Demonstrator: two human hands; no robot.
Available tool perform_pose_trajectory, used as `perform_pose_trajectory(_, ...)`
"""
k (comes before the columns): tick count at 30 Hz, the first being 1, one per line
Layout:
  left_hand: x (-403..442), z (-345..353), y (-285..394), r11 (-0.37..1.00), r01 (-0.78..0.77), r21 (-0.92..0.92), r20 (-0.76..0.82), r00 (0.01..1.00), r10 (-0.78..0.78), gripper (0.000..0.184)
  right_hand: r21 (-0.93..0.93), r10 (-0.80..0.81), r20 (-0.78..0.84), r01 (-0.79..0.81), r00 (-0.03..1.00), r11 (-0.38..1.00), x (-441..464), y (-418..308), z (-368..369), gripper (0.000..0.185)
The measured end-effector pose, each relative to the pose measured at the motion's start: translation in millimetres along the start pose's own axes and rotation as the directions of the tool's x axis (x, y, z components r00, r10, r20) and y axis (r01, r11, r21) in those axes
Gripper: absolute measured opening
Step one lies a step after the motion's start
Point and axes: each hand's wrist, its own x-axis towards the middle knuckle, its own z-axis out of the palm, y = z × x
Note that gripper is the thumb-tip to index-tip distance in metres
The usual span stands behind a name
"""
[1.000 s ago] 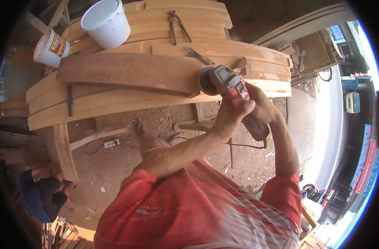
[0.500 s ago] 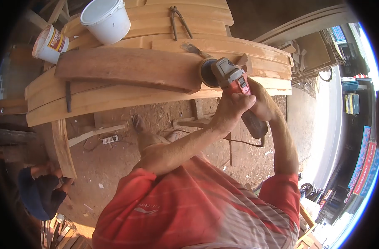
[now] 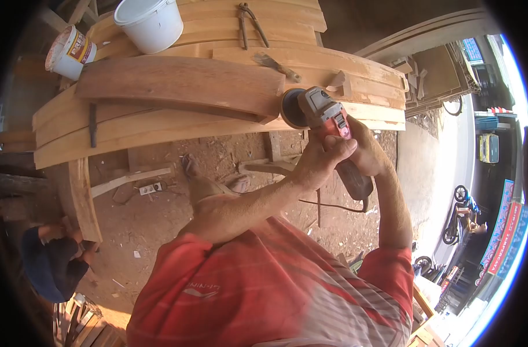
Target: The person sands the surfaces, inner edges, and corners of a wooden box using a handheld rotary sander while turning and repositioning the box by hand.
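An angle grinder (image 3: 327,113) with a grey and red body is gripped between both my hands. My left hand (image 3: 320,157) wraps around its near side, the thumb lying on the red body by the switch. From the other side my right hand (image 3: 365,151) closes round the same body, its fingers partly hidden. The round disc (image 3: 294,109) at the tool's head stands at the right end of a curved brown wooden piece (image 3: 183,84); whether it touches the wood I cannot tell. This piece lies on a bench of light planks (image 3: 188,132).
On the planks are a white bucket (image 3: 151,29), a smaller labelled tub (image 3: 72,53), pincers (image 3: 251,26), a brush (image 3: 275,66) and a dark metal bar (image 3: 93,126). A power strip (image 3: 150,188) lies on the floor. Another person (image 3: 52,263) is low at the left.
The grinder's disc has shifted slightly down from the wooden piece's end, uncovering the brush handle. Both hands stay on the tool. A motorbike has come into view on the road at right.
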Motion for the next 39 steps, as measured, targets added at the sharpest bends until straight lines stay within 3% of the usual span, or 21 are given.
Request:
perform_pose_trajectory(1,5,2,8,0.999,0.040,-0.022,0.020,0.999,-0.040,0.045,0.101,0.036,-0.039,-0.032,0.999,0.994,2,-3,-1,0.058)
perform_pose_trajectory(3,5,2,8,1.000,0.006,-0.002,0.022,1.000,-0.006,0.047,0.070,0.021,-0.062,-0.017,0.998,0.997,4,-2,1,0.055)
perform_pose_trajectory(5,1,1,4,1.000,-0.022,0.017,0.022,1.000,0.022,0.049,0.085,-0.134,-0.120,0.144,0.984,0.986,2,9,10,0.055)
perform_pose_trajectory(7,-14,6,3,0.979,-0.180,0.093,-0.039,0.982,0.185,0.053,0.056,-0.150,-0.087,0.155,0.985,0.986,-3,3,11,0.054)
perform_pose_trajectory(8,-21,6,4,0.995,-0.095,0.019,-0.054,0.994,0.096,0.066,-0.003,-0.106,-0.022,0.106,0.994,0.994,-4,-3,10,0.054)
perform_pose_trajectory(11,-14,6,4,0.984,-0.164,0.063,-0.077,0.983,0.168,0.062,-0.052,-0.083,0.065,0.087,0.994,0.995,2,-6,5,0.054)
perform_pose_trajectory(13,6,0,8,0.992,-0.126,0.021,-0.025,0.992,0.126,0.058,0.101,-0.117,-0.033,0.120,0.993,0.988,14,2,5,0.052)
perform_pose_trajectory(14,19,-10,10,0.998,-0.020,0.063,0.046,0.999,0.018,0.054,0.210,-0.077,-0.056,0.088,0.995,0.974,17,4,4,0.049)
perform_pose_trajectory(15,29,-13,12,0.989,-0.021,0.144,0.022,1.000,0.018,0.054,0.165,-0.082,-0.075,0.093,0.994,0.982,26,9,-2,0.047)
perform_pose_trajectory(18,33,-19,17,0.984,0.037,0.173,-0.001,0.999,-0.038,0.061,0.292,-0.118,-0.145,0.157,0.982,0.943,32,19,0,0.049)
perform_pose_trajectory(20,2,-23,31,0.963,0.053,0.264,0.020,0.998,-0.061,0.063,0.363,-0.005,-0.216,0.085,0.976,0.928,25,31,4,0.053)
perform_pose_trajectory(22,-33,-45,37,0.930,0.058,0.363,0.033,0.997,-0.075,0.062,0.293,-0.040,-0.269,0.121,0.962,0.948,8,33,14,0.056)
perform_pose_trajectory(24,-61,-74,64,0.880,0.059,0.472,0.004,0.998,-0.070,0.062,0.342,-0.018,-0.253,0.106,0.967,0.934,-10,34,25,0.061)
perform_pose_trajectory(26,-89,-99,99,0.582,-0.030,0.812,-0.108,0.973,0.202,0.063,0.407,0.050,-0.259,0.062,0.965,0.911,-25,48,37,0.074)
perform_pose_trajectory(27,-99,-115,115,0.427,0.021,0.904,-0.168,0.936,0.309,0.064,0.433,0.018,-0.316,0.127,0.949,0.893,-29,56,48,0.076)
perform_pose_trajectory(28,-106,-134,131,0.265,0.093,0.960,-0.200,0.888,0.413,0.066,0.453,0.090,-0.302,0.060,0.949,0.889,-38,68,53,0.079)
perform_pose_trajectory(30,-115,-172,164,-0.091,0.159,0.983,-0.077,0.809,0.583,0.075,0.440,0.130,-0.377,0.054,0.917,0.896,-50,78,67,0.080)
perform_pose_trajectory(32,-117,-207,197,-0.366,0.219,0.904,0.057,0.789,0.612,0.086,0.453,0.132,-0.404,0.073,0.905,0.889,-58,91,78,0.080)
perform_pose_trajectory(33,-117,-221,212,-0.374,0.218,0.901,0.061,0.791,0.609,0.086,0.460,0.150,-0.437,0.077,0.887,0.884,-63,95,83,0.080)
perform_pose_trajectory(35,-112,-245,234,-0.584,0.317,0.748,0.077,0.831,0.551,0.097,0.496,0.187,-0.434,0.061,0.881,0.866,-71,97,90,0.080)
perform_pose_trajectory(39,-91,-286,264,-0.678,0.228,0.699,0.144,0.883,0.446,0.102,0.535,0.260,-0.493,0.055,0.830,0.843,-82,88,112,0.079)
